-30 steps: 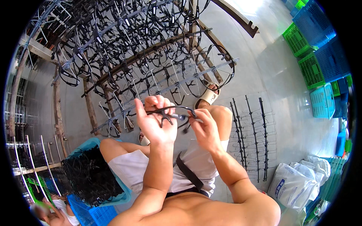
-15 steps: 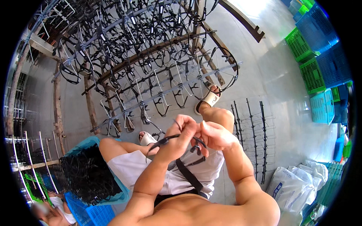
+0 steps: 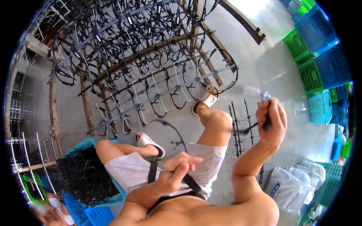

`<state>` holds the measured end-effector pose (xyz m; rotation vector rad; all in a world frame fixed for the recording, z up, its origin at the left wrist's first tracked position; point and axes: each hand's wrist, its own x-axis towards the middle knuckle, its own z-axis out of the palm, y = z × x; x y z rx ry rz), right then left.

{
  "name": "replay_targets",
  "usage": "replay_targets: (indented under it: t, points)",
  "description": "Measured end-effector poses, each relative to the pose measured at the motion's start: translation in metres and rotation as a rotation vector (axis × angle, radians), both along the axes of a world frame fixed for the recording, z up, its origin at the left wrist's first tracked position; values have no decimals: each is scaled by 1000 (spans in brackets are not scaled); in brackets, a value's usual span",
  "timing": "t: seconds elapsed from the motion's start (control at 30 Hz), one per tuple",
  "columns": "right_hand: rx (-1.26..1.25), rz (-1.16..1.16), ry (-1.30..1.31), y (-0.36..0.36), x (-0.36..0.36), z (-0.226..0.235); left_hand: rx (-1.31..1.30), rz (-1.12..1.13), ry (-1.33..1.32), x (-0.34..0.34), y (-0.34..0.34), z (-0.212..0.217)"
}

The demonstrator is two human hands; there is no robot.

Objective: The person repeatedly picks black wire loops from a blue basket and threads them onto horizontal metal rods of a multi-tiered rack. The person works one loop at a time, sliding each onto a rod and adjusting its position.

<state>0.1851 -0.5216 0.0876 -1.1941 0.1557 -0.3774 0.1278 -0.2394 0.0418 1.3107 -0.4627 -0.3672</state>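
Observation:
My left hand (image 3: 174,175) is low over my lap, with its fingers drawn together. A thin, curved black frame piece (image 3: 175,131) with small prongs rises from its fingertips and arcs up and to the left. Out to the right, my right hand (image 3: 272,122) is raised and closed around a small dark piece (image 3: 267,122). A blurred dark end sticks out on its left side, and a pale, shiny smear shows above its fingertips. What exactly the right hand holds is hard to make out.
A rack (image 3: 151,49) hung with several black frames fills the far left. Left of my knee stands a teal basket (image 3: 122,192) of black pieces. Wire racks (image 3: 247,137) lie right, near white plastic bags (image 3: 288,190). Crates (image 3: 309,75) are stacked far right; another person sits lower left.
My hands have come apart from where they met above my lap. The right swung out to the right with a dark piece; the left dropped lower, holding the thin black frame piece.

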Motion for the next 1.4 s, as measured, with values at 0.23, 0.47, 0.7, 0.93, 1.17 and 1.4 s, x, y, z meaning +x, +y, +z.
replay_targets:
  t: [0.23,0.47,0.7,0.93,1.17,1.4]
  points:
    - [-447,-99,294,25,86,-31,175,240,-368,15,-5,22]
    - [-815,-167,285,46,133,-60,848,785,-398,94,-13,-52]
    - [-984,-236,252,48,126,-49,838,796,-370,93,-14,-65]
    - [-885,-114,265,50,173,-114,847,769,-293,91,-16,-65]
    - [-880,-191,291,57,156,-92,853,784,-309,91,-14,-66]
    - [-851,-89,322,53,187,-129,850,766,-310,93,-15,-68]
